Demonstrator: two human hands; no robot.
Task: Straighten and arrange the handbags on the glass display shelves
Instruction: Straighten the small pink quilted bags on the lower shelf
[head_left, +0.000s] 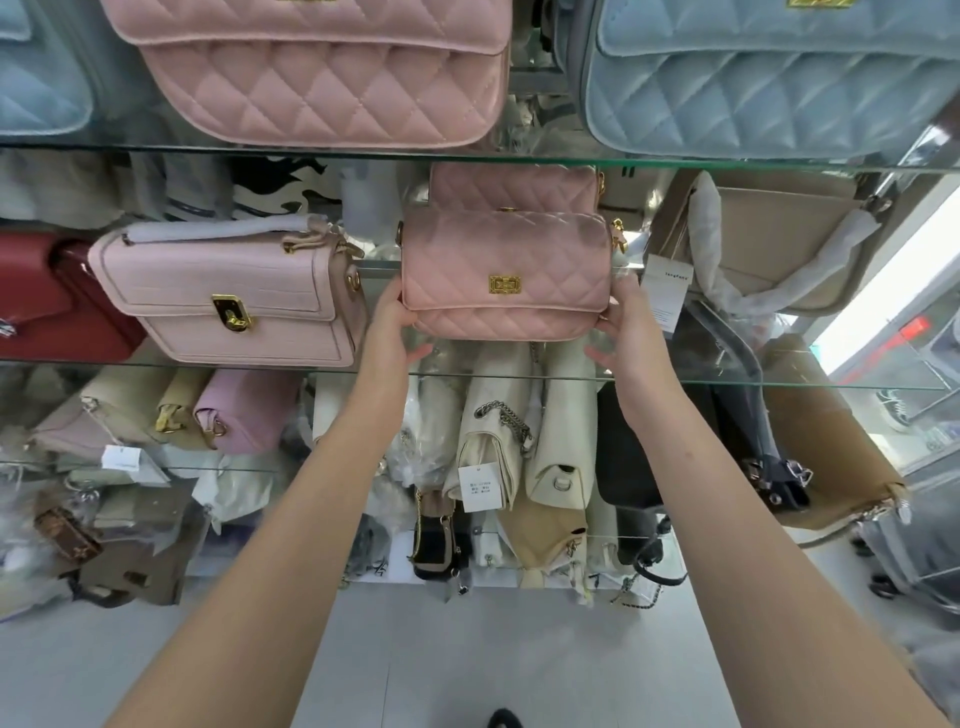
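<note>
A small pink quilted handbag (504, 270) with a gold clasp stands upright on the middle glass shelf (727, 382). My left hand (392, 325) grips its lower left corner and my right hand (631, 332) grips its lower right corner. Directly behind it sits a second pink quilted bag (511, 187), mostly hidden. A pale pink croc-textured bag (228, 296) with a gold lock stands to the left, a hand's width away.
A red bag (47, 296) sits far left and a beige bag (779, 239) with a white tag (665, 291) to the right. On the upper glass shelf (545, 158) stand a large pink bag (322, 67) and a blue one (769, 78). Lower shelves hold several crowded bags.
</note>
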